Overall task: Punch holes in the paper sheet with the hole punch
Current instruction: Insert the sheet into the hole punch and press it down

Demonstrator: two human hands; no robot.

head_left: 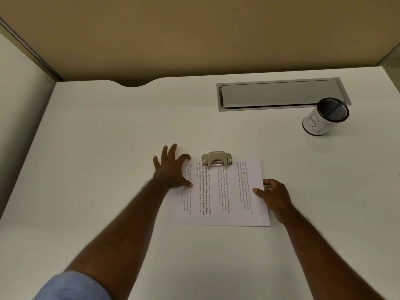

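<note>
A printed paper sheet (227,198) lies flat on the white desk (108,159), its far edge slid into a beige metal hole punch (217,158). My left hand (172,167) lies spread over the sheet's left part, fingers straight, just left of the punch and not touching it. My right hand (273,194) grips the sheet's right edge, with the thumb on top of the paper and the fingers curled beside it.
A grey cable-tray flap (279,94) is set into the desk at the back right. A white pen cup (324,119) with a black mesh rim stands to its right. A tan partition (194,40) closes off the desk's far side.
</note>
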